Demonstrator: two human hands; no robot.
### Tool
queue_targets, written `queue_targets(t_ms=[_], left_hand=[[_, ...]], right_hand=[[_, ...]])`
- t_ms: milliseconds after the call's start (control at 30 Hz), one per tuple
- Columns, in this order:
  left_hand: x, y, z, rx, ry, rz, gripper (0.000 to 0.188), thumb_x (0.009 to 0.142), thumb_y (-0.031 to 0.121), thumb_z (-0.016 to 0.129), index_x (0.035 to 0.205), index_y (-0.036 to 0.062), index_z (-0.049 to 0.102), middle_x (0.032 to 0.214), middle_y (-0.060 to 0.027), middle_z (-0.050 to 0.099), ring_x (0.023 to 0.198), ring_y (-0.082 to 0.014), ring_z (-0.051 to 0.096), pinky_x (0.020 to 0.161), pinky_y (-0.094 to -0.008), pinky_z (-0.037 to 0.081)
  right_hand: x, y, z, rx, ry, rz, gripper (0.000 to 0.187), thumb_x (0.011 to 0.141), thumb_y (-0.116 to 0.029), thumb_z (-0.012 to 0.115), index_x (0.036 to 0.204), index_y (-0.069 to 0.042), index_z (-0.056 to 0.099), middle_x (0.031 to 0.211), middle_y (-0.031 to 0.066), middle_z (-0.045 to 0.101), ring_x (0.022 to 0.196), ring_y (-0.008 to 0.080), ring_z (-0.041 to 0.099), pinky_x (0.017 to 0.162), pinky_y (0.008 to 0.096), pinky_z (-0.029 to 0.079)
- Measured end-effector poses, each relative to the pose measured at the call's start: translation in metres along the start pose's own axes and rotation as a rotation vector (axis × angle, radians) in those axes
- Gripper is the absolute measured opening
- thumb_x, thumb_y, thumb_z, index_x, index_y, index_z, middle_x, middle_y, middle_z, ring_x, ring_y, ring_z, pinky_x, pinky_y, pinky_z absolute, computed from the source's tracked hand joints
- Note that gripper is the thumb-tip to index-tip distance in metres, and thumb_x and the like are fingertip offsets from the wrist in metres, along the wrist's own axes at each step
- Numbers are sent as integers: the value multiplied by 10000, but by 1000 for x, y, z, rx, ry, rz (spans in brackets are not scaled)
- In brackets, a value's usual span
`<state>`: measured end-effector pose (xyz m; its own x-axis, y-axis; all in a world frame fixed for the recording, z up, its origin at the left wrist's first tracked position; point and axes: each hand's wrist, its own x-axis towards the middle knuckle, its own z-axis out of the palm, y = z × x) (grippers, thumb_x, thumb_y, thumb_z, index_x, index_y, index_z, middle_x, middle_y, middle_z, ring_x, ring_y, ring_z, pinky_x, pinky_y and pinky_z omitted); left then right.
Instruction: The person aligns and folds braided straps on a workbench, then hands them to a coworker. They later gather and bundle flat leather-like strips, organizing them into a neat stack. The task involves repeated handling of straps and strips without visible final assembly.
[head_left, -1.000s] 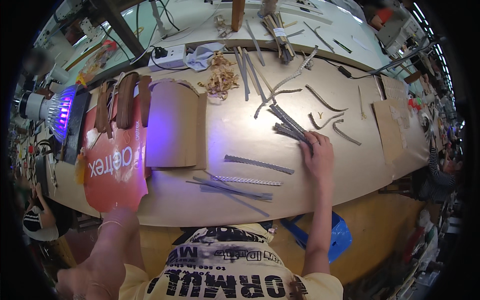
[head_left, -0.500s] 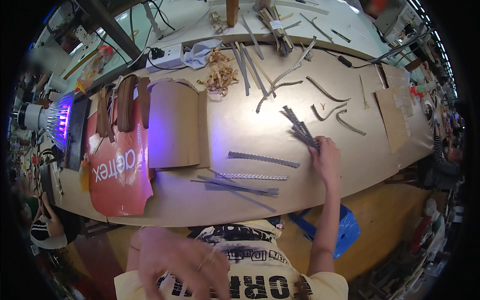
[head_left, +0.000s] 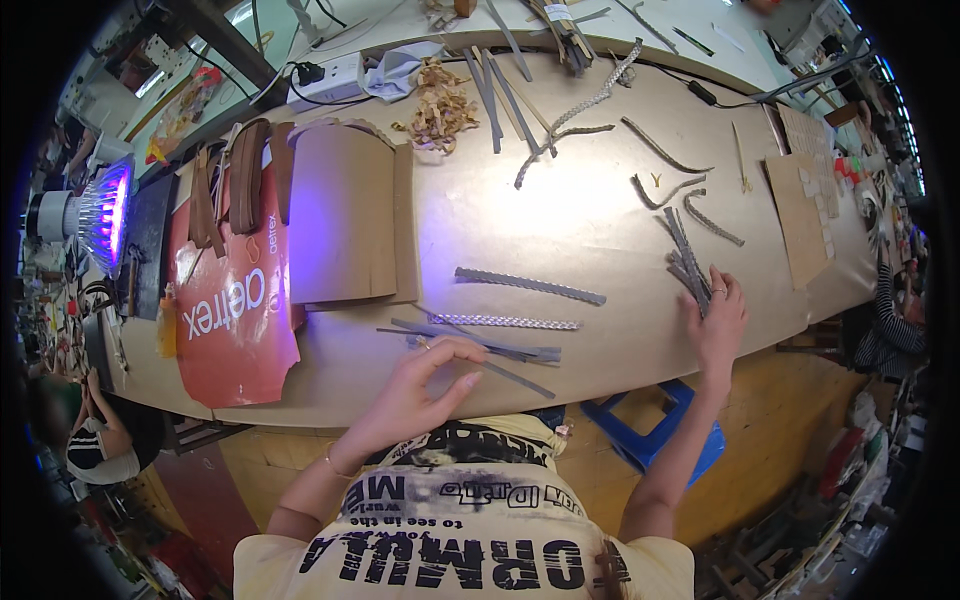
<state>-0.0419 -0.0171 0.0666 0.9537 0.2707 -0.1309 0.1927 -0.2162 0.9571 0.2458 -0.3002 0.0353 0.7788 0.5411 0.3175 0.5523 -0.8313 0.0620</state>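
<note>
At the right side of the table, my right hand (head_left: 718, 315) has its fingers around the lower end of a bundle of dark grey braided strips (head_left: 684, 255). The bundle's upper end fans out on the tabletop. My left hand (head_left: 428, 390) is over the near edge, thumb and fingers apart, its fingertips at a loose pile of flat grey strips (head_left: 525, 353). Whether they touch the pile I cannot tell. Just beyond it lie a silvery braided strip (head_left: 510, 322) and a darker grey braided strip (head_left: 530, 285), roughly parallel.
Several curled braided cords (head_left: 665, 147) lie farther back. Left are a curved brown board (head_left: 345, 230), a red sheet (head_left: 235, 330), brown straps (head_left: 247, 185) and a glowing purple lamp (head_left: 110, 215). Shavings (head_left: 438, 105) sit near a power strip (head_left: 325, 82). A blue stool (head_left: 650, 430) stands below.
My right hand has moved right and nearer with the braided bundle, which now points more upright. My left hand has risen from in front of my shirt to the flat strips.
</note>
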Motion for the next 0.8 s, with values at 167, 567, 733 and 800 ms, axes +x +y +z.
queue_targets(t_ms=[167,567,733,800], left_hand=[[5,-15,12,550,153,277,222,834,109,701,1044,62,648,1099,-121,649,1032,-313,594,926,-382,412],[83,-30,18,804,-156,382,165,868,215,666,943,69,664,883,-85,614,905,-260,605,836,-372,443],[100,-26,7,518,-219,138,166,882,182,649,928,26,680,844,-136,662,820,-311,628,759,-387,483],[105,-26,1,353,-219,29,168,889,164,634,932,9,681,836,-153,675,803,-333,633,740,-395,493]], right_hand=[[-11,-95,-6,441,-188,-153,460,863,-306,684,1260,-96,581,1178,128,581,1125,305,528,970,442,370],[-20,-70,0,239,-192,-2,163,888,-211,646,1011,-105,666,971,75,608,972,255,576,862,400,392],[-36,-50,-17,125,-18,133,235,901,-208,646,1097,-78,651,1086,124,598,1053,295,565,935,427,386],[-35,-63,-20,387,-41,136,276,898,-200,653,1143,-75,636,1114,139,591,1078,303,556,958,424,381]])
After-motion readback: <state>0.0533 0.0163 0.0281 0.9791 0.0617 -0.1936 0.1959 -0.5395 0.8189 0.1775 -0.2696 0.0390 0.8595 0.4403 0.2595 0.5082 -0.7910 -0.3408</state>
